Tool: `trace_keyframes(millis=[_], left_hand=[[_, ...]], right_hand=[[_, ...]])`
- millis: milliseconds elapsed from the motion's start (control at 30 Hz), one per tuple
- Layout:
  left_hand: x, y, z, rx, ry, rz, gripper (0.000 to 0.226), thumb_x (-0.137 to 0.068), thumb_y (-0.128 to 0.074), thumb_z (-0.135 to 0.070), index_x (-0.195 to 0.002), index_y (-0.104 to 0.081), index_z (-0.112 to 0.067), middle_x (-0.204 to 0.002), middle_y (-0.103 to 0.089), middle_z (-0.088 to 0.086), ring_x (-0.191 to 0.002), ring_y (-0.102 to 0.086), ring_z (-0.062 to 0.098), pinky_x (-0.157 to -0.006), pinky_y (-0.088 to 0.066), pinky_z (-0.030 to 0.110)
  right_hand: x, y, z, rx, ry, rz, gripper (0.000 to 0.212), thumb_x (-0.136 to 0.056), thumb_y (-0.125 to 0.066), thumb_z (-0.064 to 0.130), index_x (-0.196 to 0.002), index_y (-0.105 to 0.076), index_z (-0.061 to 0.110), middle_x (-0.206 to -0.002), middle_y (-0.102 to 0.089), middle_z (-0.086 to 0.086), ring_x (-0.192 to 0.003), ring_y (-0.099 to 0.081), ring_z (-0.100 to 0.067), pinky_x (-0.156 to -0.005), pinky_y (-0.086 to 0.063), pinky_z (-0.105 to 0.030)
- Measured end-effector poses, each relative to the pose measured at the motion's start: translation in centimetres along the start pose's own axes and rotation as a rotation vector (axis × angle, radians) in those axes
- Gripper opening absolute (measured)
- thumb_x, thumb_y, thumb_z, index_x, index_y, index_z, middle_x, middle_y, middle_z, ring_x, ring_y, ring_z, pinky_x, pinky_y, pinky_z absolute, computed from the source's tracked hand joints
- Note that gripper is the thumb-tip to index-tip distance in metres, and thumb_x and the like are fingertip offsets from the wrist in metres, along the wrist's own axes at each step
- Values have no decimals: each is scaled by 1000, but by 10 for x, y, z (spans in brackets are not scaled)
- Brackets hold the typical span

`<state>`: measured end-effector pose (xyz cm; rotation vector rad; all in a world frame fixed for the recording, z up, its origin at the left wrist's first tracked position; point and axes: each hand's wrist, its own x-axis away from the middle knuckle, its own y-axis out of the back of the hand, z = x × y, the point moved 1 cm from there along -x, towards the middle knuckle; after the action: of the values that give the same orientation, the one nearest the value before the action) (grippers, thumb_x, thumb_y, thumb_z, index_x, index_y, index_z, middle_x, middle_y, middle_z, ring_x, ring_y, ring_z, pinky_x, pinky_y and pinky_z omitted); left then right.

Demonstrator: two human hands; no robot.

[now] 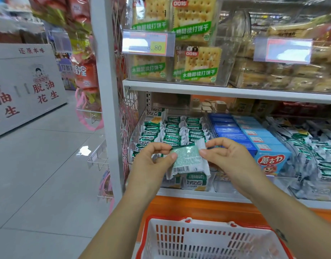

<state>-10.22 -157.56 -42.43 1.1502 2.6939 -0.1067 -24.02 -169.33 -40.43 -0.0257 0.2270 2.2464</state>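
Observation:
I hold a small green and white snack packet (pixel 189 161) in front of a shop shelf, its back side with a barcode facing me. My left hand (pixel 153 159) pinches its left edge between thumb and fingers. My right hand (pixel 230 154) pinches its upper right corner. Behind the packet, a clear bin (pixel 134 135) holds several more packets of the same kind (pixel 172 131).
A red and white shopping basket (pixel 213 240) sits below my arms, in front of the orange shelf base (pixel 198 208). Blue boxes (pixel 254 139) and more packets fill the shelf to the right. Cracker packs (pixel 196 43) stand on the shelf above. A tiled aisle floor (pixel 49 174) lies to the left.

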Motion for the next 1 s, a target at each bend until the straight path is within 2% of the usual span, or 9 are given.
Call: trace_keyframes(millis=[67,200,467,567,633,733,867,933,1000], left_hand=[[-1,1,2,-4,-4,-12,26,-83,-71,-15,-98,-58,-32,-99,-55,-12,-88,-62,12,-66,-48,10],[0,4,1,26,-19,36,46,-82,-72,-16,-114,-51,-41,-112,-47,-25,-98,-56,0,-61,-47,3],[2,-2,0,115,-40,156,30,-81,-68,4,-99,-58,-18,-100,-63,9,-92,-69,19,-73,-57,23],[2,-3,-2,86,-45,161,27,-81,-68,4,-93,-59,-18,-86,-56,-3,-77,-64,3,-63,-51,11],[4,-3,-4,58,-43,156,24,-83,-68,1,-94,-60,-19,-84,-55,-6,-68,-61,-5,-59,-48,8],[3,-2,-2,-28,-29,118,25,-86,-67,-15,-108,-59,-21,-99,-61,-3,-68,-61,-9,-58,-47,7],[0,1,6,-2,126,138,48,-76,-65,-46,-121,-51,-40,-112,-68,1,-99,-66,12,-86,-56,32],[-1,2,9,136,245,111,47,-80,-66,-38,-125,-53,-32,-102,-72,4,-94,-69,17,-90,-55,41],[-4,2,10,400,366,82,42,-84,-66,-23,-124,-56,-19,-95,-74,5,-81,-70,16,-78,-58,34]], right_hand=[[0,-1,-2,-5,18,-1,26,-68,-75,26,-91,-64,20,-74,-74,1,-74,-67,-4,-87,-47,-31],[1,-1,-8,27,86,-36,10,-81,-70,11,-78,-61,16,-67,-70,4,-66,-63,-2,-78,-46,-27],[7,-1,-22,-74,95,-84,17,-83,-65,15,-70,-60,24,-77,-65,-18,-78,-59,-27,-89,-46,-51],[11,-2,-24,-94,118,-92,10,-74,-70,33,-69,-63,30,-74,-65,-18,-80,-58,-30,-88,-46,-51],[10,-1,-26,-96,126,-90,31,-62,-75,55,-73,-64,28,-81,-66,-23,-82,-60,-33,-92,-45,-54],[9,-2,-21,-106,147,-87,23,-64,-72,45,-76,-64,27,-87,-70,-17,-93,-64,-39,-95,-45,-58],[2,0,-14,-58,182,-89,14,-78,-71,19,-85,-63,27,-93,-71,5,-92,-66,-14,-86,-51,-33],[4,-1,-7,39,222,-69,16,-81,-70,17,-90,-64,30,-105,-66,18,-96,-64,-2,-82,-48,-20],[8,-2,0,92,265,35,19,-79,-71,16,-91,-64,30,-119,-57,27,-93,-65,1,-78,-51,-16]])
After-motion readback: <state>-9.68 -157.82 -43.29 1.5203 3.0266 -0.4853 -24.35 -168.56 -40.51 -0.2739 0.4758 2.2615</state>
